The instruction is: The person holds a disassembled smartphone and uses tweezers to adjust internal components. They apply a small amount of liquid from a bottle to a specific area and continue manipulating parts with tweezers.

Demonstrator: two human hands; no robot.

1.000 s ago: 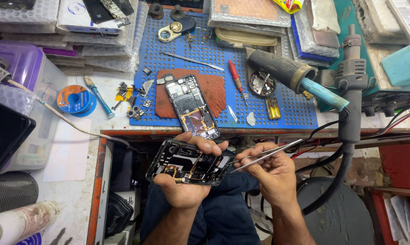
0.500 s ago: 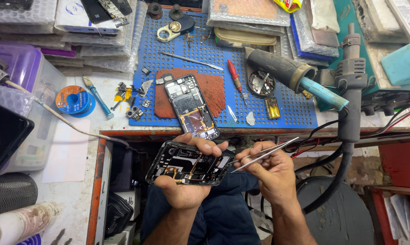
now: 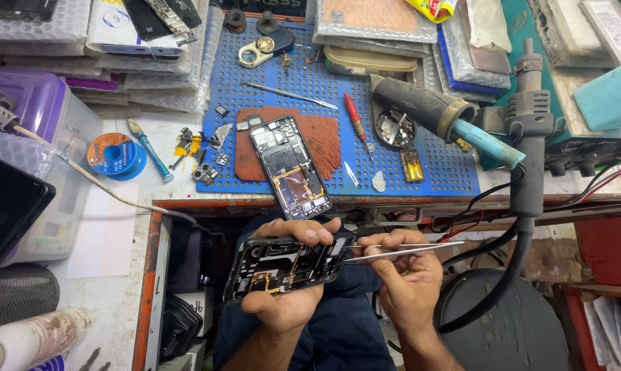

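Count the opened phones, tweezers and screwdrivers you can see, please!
Opened phones: 2, one in the left hand, one on the brown pad
Tweezers: 2, right hand's pair, spare on the mat
Red screwdriver: 1
Total: 5

Both hands hover over the lap, the left hand (image 3: 286, 295) cupped palm-up, the right hand (image 3: 407, 278) pinched, fingertips nearly meeting.

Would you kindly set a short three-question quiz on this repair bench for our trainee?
1. True or false: the left hand holds an opened phone.
2. What does the right hand hold? A) tweezers B) screwdriver C) brush
3. What lies on the brown pad on the blue mat?

Key: 1. True. 2. A, the tweezers, tips at the phone's edge. 3. A second opened phone.
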